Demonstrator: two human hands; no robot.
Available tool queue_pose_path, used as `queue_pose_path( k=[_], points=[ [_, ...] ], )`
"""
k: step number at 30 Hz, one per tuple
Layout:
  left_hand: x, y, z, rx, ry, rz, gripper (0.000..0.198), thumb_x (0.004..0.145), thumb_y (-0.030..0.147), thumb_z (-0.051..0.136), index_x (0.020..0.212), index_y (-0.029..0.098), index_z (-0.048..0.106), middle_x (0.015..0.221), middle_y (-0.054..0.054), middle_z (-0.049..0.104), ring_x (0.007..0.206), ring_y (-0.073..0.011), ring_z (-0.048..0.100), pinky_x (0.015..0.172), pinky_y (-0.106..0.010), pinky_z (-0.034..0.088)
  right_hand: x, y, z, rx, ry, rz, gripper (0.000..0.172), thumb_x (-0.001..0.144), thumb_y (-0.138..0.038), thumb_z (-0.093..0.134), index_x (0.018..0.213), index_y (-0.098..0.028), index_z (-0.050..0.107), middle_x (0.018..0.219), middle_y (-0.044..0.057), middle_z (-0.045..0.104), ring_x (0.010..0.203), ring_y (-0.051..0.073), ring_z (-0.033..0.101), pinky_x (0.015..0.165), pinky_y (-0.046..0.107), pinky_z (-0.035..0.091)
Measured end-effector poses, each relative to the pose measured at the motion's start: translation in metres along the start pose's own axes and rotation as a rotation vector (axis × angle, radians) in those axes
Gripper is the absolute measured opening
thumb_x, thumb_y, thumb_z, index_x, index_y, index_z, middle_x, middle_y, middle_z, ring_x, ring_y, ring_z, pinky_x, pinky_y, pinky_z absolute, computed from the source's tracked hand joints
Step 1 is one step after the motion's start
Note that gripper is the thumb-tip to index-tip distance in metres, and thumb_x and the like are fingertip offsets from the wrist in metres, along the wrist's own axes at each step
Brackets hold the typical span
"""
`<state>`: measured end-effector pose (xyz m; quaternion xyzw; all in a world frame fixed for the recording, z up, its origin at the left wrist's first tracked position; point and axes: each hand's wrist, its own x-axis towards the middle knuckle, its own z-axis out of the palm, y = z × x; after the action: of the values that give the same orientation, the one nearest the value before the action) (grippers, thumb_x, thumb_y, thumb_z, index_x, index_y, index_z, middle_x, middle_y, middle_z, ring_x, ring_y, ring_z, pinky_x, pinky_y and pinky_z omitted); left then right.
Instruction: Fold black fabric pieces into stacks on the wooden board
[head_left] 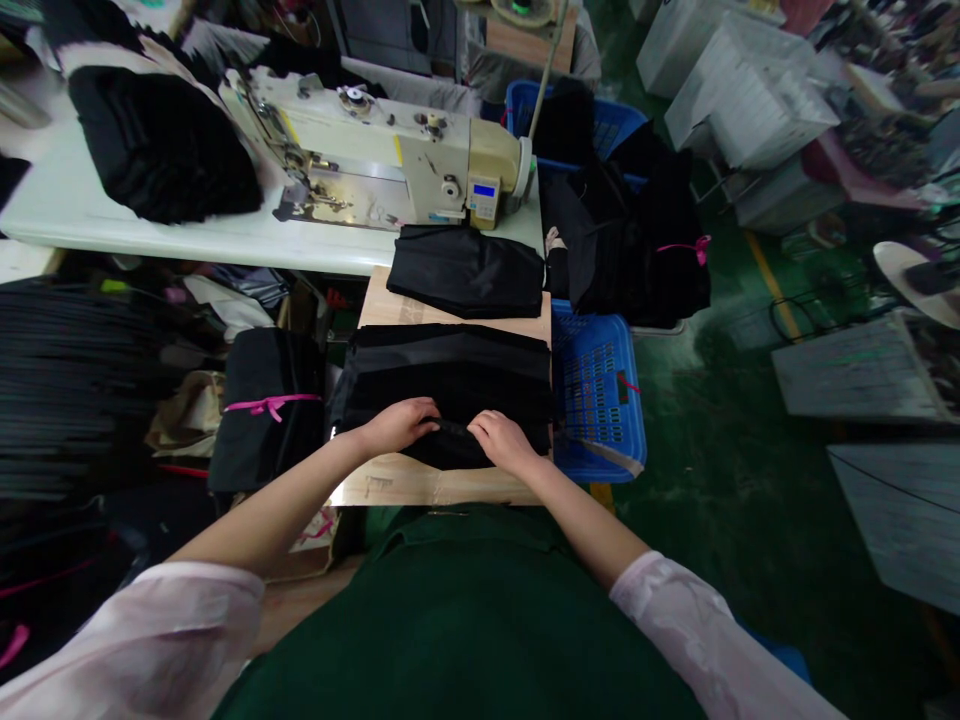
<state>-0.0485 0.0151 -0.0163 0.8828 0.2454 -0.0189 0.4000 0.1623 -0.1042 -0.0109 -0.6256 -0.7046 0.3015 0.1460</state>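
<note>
Both of my hands are on a stack of black fabric pieces (450, 350) that lies on a light wooden board (435, 488). My left hand (401, 424) pinches the near edge of the top black fabric piece (450, 428). A short way to the right, my right hand (501, 440) pinches the same edge between thumb and fingers. A folded black cloth bundle (466, 268) rests on the board beyond the stack, close to the sewing machine (427, 160).
The white sewing table (300, 240) carries a tall black fabric pile (161, 145). At left lies a black bundle tied with pink ribbon (266, 395). A blue plastic basket (600, 390) stands against the board's right side. Heaped black fabric (630, 240) sits behind it.
</note>
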Motion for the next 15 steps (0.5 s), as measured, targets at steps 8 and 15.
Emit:
queue_pose_path(
  k=[8, 15],
  points=[
    [0.025, 0.001, -0.029, -0.043, -0.213, -0.187, 0.028, 0.087, 0.036, 0.047, 0.096, 0.017, 0.067, 0.092, -0.005, 0.068, 0.085, -0.018, 0.062, 0.079, -0.026, 0.046, 0.002, 0.001, -0.008, -0.099, 0.039, -0.05, 0.032, 0.09, -0.015, 0.053, 0.122, -0.018, 0.056, 0.111, 0.009, 0.065, 0.1, 0.02, 0.06, 0.084, 0.032, 0.046],
    [0.017, 0.01, -0.025, 0.073, -0.169, -0.116, 0.03, 0.077, 0.034, 0.063, 0.102, 0.018, 0.068, 0.097, -0.006, 0.067, 0.088, -0.0198, 0.062, 0.077, -0.026, 0.046, 0.006, 0.006, -0.003, 0.07, 0.089, 0.127, 0.02, 0.093, -0.036, 0.055, 0.097, -0.023, 0.07, 0.089, 0.003, 0.07, 0.083, 0.017, 0.063, 0.074, 0.026, 0.046]
  ],
)
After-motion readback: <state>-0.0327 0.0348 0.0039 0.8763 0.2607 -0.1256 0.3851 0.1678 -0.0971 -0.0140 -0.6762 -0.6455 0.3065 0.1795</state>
